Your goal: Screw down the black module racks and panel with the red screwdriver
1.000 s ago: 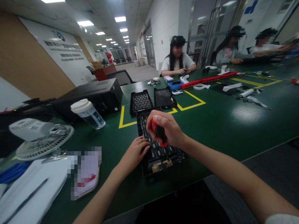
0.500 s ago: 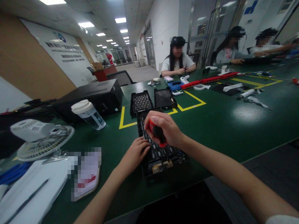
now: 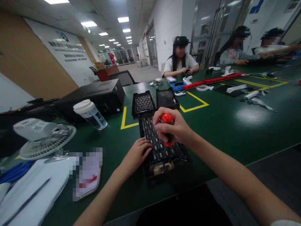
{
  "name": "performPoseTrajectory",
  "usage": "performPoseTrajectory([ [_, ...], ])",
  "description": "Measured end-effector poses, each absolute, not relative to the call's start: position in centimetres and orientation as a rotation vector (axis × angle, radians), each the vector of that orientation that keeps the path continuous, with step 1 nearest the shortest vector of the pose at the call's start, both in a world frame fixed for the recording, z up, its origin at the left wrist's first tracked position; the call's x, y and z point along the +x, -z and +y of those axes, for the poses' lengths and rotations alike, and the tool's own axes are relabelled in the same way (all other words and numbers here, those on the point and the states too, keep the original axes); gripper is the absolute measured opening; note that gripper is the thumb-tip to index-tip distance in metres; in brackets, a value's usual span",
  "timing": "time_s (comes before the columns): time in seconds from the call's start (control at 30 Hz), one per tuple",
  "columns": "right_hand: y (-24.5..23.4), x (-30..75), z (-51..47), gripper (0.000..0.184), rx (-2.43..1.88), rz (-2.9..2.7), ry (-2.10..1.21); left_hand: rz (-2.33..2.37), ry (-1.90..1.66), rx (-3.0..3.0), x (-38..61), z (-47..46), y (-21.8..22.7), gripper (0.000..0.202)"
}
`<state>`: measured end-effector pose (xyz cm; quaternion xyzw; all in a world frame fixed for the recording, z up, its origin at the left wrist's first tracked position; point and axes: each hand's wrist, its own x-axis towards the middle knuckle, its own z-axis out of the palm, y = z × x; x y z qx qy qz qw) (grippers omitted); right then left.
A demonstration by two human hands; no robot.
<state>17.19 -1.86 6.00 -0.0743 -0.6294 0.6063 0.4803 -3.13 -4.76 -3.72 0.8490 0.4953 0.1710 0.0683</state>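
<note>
My right hand [image 3: 175, 127] is wrapped round a red-and-black screwdriver handle [image 3: 167, 118], held upright over a black tray of small parts [image 3: 160, 150] on the green table. Its red top shows above my fingers and its red collar below them. My left hand [image 3: 136, 153] rests on the tray's left edge, fingers curled against the rim. The screwdriver's tip is hidden behind my hand.
Two more black trays [image 3: 142, 102] [image 3: 166, 98] lie behind, inside yellow tape lines. At left are a lidded cup [image 3: 90, 114], a small fan [image 3: 44, 138], a black box [image 3: 94, 94] and papers [image 3: 30, 194]. Other people sit at the far side with tools.
My right hand has shifted slightly right and turned on the screwdriver, so its red top now shows. My left hand has stayed on the tray's edge.
</note>
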Motion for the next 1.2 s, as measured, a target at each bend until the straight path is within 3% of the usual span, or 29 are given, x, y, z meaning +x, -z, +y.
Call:
performPoseTrajectory([
  [0.63,-5.9,19.8,1.8,0.011,-0.25,-1.155,-1.487,1.416,-0.519,2.611,-0.9,-5.5,3.2,0.015],
  [0.9,-5.4,19.8,2.4,0.012,-0.261,-1.128,-1.498,1.46,-0.374,2.609,-0.2,-5.7,2.9,0.027],
  [1.2,-5.5,20.1,2.2,0.011,-0.246,-1.121,-1.492,1.437,-0.318,2.611,0.3,-5.9,2.6,0.015],
])
